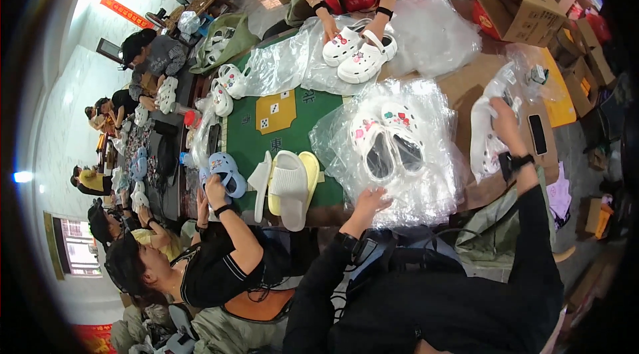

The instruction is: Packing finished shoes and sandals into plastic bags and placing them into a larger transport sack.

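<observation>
A pair of white clogs with colourful charms lies on a stack of clear plastic bags in front of me. Beside the heel end of that pair, my left hand rests at the stack's near edge, fingers stretched and holding nothing. Out to the right, my right hand is closed on the upper part of a clear bag with white clogs inside; some of its fingertips are hidden. Across the table, a co-worker's hands handle another pair of white clogs over plastic.
Grey and yellow slides stand left of the stack on the green table mat. A person at my left handles blue clogs. A black phone lies at the right edge. An open cardboard box stands far right.
</observation>
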`<state>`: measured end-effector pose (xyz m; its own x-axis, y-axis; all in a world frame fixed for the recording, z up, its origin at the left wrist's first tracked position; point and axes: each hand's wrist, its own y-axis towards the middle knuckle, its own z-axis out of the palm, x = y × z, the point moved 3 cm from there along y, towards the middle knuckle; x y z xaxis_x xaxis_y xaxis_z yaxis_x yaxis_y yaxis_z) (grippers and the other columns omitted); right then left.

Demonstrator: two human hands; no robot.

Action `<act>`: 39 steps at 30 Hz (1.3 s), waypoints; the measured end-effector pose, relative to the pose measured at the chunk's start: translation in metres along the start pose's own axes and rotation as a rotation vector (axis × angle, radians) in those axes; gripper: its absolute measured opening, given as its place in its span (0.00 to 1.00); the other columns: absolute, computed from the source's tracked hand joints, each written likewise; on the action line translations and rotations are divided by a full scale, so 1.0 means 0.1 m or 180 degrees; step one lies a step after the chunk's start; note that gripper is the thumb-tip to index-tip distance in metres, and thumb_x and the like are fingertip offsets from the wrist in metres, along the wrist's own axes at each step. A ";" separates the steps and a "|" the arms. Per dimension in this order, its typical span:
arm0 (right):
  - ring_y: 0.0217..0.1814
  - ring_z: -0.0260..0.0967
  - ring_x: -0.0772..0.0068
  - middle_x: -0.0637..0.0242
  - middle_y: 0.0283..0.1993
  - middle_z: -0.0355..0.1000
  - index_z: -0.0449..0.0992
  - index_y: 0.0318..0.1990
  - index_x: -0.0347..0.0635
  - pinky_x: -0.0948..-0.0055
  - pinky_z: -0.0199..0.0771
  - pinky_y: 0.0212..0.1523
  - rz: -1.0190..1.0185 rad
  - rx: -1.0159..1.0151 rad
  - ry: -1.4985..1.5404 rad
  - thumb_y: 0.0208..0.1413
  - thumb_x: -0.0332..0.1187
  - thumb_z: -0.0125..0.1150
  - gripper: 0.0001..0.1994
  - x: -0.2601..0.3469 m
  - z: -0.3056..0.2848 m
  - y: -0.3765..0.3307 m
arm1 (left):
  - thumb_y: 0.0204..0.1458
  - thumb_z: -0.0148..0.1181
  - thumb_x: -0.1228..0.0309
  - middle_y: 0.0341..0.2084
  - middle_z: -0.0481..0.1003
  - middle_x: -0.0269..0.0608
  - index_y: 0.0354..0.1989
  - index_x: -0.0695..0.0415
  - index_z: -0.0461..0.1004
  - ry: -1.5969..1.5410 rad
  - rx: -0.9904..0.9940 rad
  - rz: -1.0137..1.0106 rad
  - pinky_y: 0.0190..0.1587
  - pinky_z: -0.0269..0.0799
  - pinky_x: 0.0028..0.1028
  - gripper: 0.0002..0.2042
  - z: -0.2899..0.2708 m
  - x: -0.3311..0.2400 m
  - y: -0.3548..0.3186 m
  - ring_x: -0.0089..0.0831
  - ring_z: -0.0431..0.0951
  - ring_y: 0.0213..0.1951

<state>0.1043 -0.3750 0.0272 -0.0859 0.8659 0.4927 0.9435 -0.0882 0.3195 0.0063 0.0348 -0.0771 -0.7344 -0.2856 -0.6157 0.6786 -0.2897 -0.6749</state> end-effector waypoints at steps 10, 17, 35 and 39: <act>0.45 0.65 0.73 0.66 0.38 0.70 0.72 0.36 0.38 0.77 0.61 0.49 0.0251 -0.0841 0.0779 0.50 0.20 0.47 0.08 -0.33 -1.19 0.00 | 0.56 0.46 0.72 0.40 0.71 0.40 0.46 0.65 0.65 0.1008 0.0511 0.1374 0.46 0.65 0.26 0.12 0.82 -0.91 0.03 0.25 0.70 0.41; 0.45 0.64 0.73 0.66 0.37 0.69 0.69 0.34 0.38 0.77 0.60 0.50 -0.0309 -0.1068 0.1228 0.49 0.18 0.43 0.09 0.37 -1.31 0.29 | 0.56 0.46 0.75 0.39 0.73 0.42 0.46 0.65 0.66 0.1919 0.1318 0.1516 0.47 0.66 0.27 0.11 1.39 -1.28 -0.38 0.30 0.73 0.41; 0.52 0.60 0.65 0.62 0.41 0.68 0.68 0.25 0.38 0.71 0.52 0.57 0.0210 0.0103 0.2114 0.33 0.18 0.38 0.11 0.88 -0.56 -0.79 | 0.58 0.45 0.71 0.41 0.71 0.45 0.45 0.62 0.64 -0.0553 0.1991 0.0538 0.49 0.67 0.34 0.10 1.42 -0.90 -0.24 0.37 0.73 0.43; 0.54 0.58 0.66 0.62 0.45 0.66 0.69 0.32 0.37 0.71 0.52 0.58 0.0371 0.0697 0.2237 0.36 0.21 0.45 0.12 1.08 -0.55 -0.97 | 0.57 0.44 0.69 0.43 0.71 0.49 0.48 0.63 0.62 -0.0602 0.2076 0.0590 0.52 0.65 0.39 0.13 1.37 -0.79 -0.21 0.42 0.72 0.46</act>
<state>-0.0142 -0.3002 0.0940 -0.0964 0.3315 0.9385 0.9949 0.0033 0.1011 0.0521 -0.0619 0.0417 -0.6309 -0.5201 -0.5758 0.7060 -0.6927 -0.1479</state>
